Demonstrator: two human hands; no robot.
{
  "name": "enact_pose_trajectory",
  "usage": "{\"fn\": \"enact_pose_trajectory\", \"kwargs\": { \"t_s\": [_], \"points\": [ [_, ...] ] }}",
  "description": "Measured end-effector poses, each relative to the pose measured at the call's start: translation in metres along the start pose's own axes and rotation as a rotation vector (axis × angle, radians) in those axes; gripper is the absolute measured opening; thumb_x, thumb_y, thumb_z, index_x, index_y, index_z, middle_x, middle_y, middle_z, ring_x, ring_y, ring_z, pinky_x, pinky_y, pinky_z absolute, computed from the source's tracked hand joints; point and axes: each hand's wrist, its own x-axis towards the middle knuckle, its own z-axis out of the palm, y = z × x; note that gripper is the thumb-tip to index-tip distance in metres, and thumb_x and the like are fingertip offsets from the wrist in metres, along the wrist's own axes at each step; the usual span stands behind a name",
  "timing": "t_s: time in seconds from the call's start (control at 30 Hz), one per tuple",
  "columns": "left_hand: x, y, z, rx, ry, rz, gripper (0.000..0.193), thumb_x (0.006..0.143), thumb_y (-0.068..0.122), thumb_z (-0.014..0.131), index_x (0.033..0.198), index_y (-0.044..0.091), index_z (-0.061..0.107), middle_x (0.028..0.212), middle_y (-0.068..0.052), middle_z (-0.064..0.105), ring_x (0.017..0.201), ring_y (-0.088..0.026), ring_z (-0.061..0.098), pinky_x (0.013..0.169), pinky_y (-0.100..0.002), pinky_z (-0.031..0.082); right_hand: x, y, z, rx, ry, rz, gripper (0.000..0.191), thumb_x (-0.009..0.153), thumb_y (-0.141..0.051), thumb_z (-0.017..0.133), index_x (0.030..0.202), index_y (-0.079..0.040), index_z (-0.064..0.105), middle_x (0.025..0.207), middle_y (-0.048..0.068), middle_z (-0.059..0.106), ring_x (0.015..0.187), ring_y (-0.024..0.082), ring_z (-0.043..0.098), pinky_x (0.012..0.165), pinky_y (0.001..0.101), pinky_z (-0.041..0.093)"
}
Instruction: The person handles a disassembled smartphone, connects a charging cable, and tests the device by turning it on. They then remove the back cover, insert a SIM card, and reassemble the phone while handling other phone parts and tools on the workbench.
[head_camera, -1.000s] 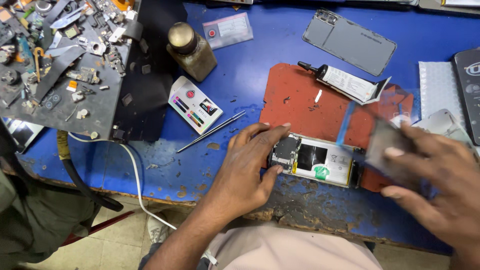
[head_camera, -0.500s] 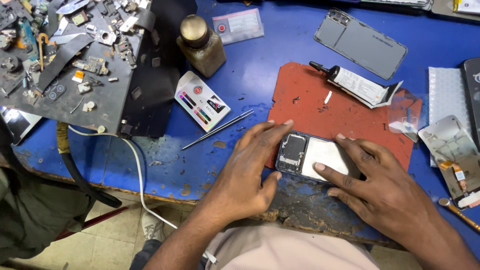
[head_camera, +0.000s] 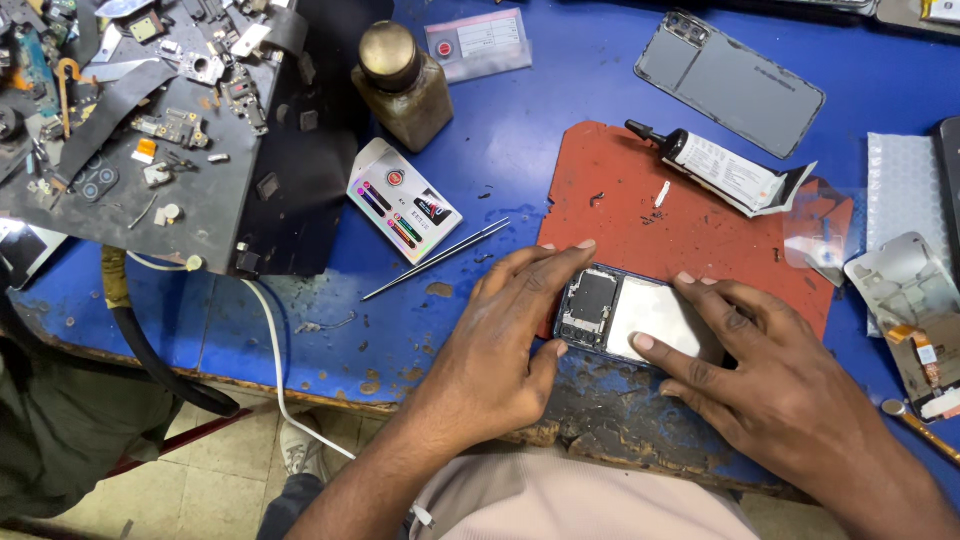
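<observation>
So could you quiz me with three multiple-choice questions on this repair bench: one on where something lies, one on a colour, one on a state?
1. Where do the tweezers lie?
A. on the bare blue table, left of the red mat
B. on top of the red mat
C. inside the brown bottle

2. What colour is the mat under the opened phone?
A. green
B. red
C. white

3. What state is the phone in?
A. closed, screen lit
B. back cover off, insides showing
C. wrapped in plastic

Answers:
1 A: the tweezers rest on the blue table, between the small white card and the left hand.
2 B: the mat is red against the blue top.
3 B: the board and a pale battery show between the left hand and the right hand, both of which press on it.
</observation>
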Motion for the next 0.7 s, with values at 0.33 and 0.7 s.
{"fn": "enact_pose_trajectory", "kwargs": {
  "t_s": [0.33,0.7],
  "points": [
    [-0.001,0.004,-0.003,0.009,0.013,0.014,0.083,0.078,-0.005,0.071,0.153,0.01,0.04,0.15,-0.014,0.055,0.144,-0.04,0.044,0.12,-0.049,0.036,0.001,-0.001,-0.003,-0.033,-0.005,-0.047,0.056,0.075,-0.035,0.074,0.131,-0.032,0.068,0.145,0.014,0.058,0.124,0.034,0.056,0.096,0.0466,0.052],
    [0.0,0.006,0.009,0.205,0.106,0.276,0.043,0.082,0.001,0.073,0.125,0.001,0.066,0.135,-0.016,0.064,0.134,-0.034,0.057,0.113,-0.048,0.045,0.001,-0.004,-0.015,-0.036,0.112,-0.136,0.054,0.077,-0.013,0.077,0.129,-0.006,0.065,0.129,0.019,0.068,0.122,0.035,0.066,0.1,0.0479,0.054]
  ]
}}
